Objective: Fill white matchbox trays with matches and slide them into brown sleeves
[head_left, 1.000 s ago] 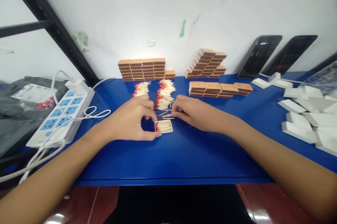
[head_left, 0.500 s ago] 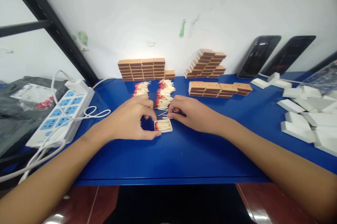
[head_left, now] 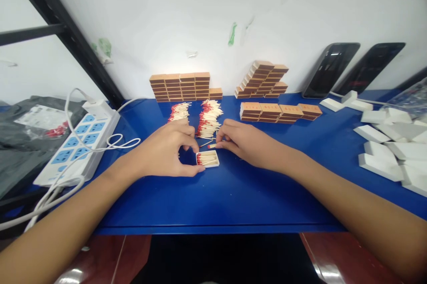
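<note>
A small white tray (head_left: pixel 216 163) holding red-tipped matches (head_left: pixel 207 158) lies on the blue table (head_left: pixel 187 204). My left hand (head_left: pixel 170 150) grips the tray's left end between thumb and index finger. Just above the tray's right end, my right hand (head_left: pixel 240 142) pinches a few matches (head_left: pixel 211 146), their red tips pointing left. Behind my hands lie two heaps of loose matches, a larger one (head_left: pixel 209 119) in the middle and a smaller one (head_left: pixel 179 112) to its left. A stray match (head_left: pixel 206 142) rests between the larger heap and the tray.
Matchboxes are stacked by the wall at left (head_left: pixel 180 87) and right (head_left: pixel 262 80), with a lower row (head_left: pixel 279 112) in front. White trays (head_left: pixel 383 166) pile up at right, near two leaning phones (head_left: pixel 331 70). A power strip (head_left: pixel 78 146) with white cables lies left.
My right hand has shifted slightly, and the matches in its fingers now sit a little higher and further right, tilted. My left hand still grips the tray.
</note>
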A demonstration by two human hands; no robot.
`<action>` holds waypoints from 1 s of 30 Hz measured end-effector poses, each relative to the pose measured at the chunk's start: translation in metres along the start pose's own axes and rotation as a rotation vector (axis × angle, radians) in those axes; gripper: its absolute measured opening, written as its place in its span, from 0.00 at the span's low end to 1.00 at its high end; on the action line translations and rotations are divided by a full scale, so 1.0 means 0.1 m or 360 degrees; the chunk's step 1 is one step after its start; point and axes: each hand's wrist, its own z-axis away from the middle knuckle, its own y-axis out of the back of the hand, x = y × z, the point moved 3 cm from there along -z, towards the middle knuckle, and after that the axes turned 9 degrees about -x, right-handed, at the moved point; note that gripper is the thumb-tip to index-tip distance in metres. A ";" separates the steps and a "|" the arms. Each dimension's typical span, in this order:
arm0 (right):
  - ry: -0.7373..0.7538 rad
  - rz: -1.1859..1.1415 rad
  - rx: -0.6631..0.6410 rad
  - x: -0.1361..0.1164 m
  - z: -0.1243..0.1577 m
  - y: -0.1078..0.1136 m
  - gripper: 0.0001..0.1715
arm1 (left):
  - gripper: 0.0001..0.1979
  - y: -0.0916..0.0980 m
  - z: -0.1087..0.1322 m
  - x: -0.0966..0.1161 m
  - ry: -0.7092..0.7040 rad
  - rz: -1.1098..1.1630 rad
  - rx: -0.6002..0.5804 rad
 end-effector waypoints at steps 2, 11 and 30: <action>-0.0002 -0.0036 0.0071 -0.02 0.02 0.04 0.07 | 0.12 0.00 0.01 0.00 -0.0008 -0.0006 0.0013; -0.0034 -0.0096 -0.0115 -0.24 0.06 -0.06 0.06 | 0.15 -0.05 -0.01 -0.03 -0.0038 -0.0052 0.0115; 0.0145 -0.0111 0.0079 -0.10 0.11 0.08 0.08 | 0.17 -0.06 -0.02 -0.03 0.0002 -0.0062 0.0076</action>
